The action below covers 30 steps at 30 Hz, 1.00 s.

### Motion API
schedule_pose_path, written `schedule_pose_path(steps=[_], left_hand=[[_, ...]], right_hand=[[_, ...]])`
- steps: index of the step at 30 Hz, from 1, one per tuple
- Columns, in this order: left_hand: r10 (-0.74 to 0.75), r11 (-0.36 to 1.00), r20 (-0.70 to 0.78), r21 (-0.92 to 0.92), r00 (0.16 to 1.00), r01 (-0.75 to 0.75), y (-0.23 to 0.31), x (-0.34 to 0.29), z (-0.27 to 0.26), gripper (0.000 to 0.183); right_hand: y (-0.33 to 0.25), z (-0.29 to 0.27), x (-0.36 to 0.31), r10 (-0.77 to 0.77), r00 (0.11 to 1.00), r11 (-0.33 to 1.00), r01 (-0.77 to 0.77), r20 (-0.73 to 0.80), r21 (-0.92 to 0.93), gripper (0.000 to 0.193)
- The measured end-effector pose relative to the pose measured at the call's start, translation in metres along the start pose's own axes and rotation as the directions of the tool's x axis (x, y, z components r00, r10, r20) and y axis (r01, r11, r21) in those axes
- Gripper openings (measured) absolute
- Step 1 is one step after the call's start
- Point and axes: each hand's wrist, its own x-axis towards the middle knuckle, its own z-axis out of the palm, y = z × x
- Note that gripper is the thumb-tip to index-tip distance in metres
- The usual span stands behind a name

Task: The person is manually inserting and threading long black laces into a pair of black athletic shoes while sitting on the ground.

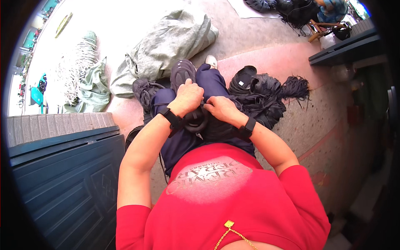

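A dark grey sneaker (182, 71) lies across my lap, its toe pointing away from me and its heel opening toward my belly. My left hand (189, 98) is closed over the middle of the sneaker, knuckles up. Close beside it, my right hand (225, 110) pinches at the shoe's right side. What its fingertips hold is too small and dark to make out. Another dark shoe (146, 92) rests by my left knee. To the right of my legs is a heap of black shoes (262, 98), with a bundle of black laces (296, 88) at its far end.
A large grey-green woven sack (166, 41) lies beyond my knees. Farther left are white laces (79, 68) on another sack (95, 85). A blue metal door (66, 183) stands close on my left, and a dark door edge (343, 50) juts in at right.
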Motion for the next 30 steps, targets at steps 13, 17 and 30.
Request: schedule_pose_path(steps=[13, 17, 30], left_hand=[[-0.265, 0.577, 0.236, -0.738, 0.935, 0.35, -0.008, 0.016, -0.006, 0.024], [-0.282, 0.899, -0.011, -0.354, 0.959, 0.26, 0.007, 0.014, 0.009, 0.027], [-0.221, 0.949, -0.157, -0.262, 0.963, 0.175, -0.045, -0.073, 0.018, 0.024]], right_hand=[[-0.035, 0.001, -0.026, -0.282, 0.958, 0.92, 0.287, 0.056, -0.266, 0.028], [-0.037, -0.034, -0.041, -0.213, 0.972, 0.927, 0.232, 0.097, -0.295, 0.026], [-0.031, -0.009, -0.02, -0.382, 0.9, 0.923, 0.363, -0.209, -0.125, 0.017]])
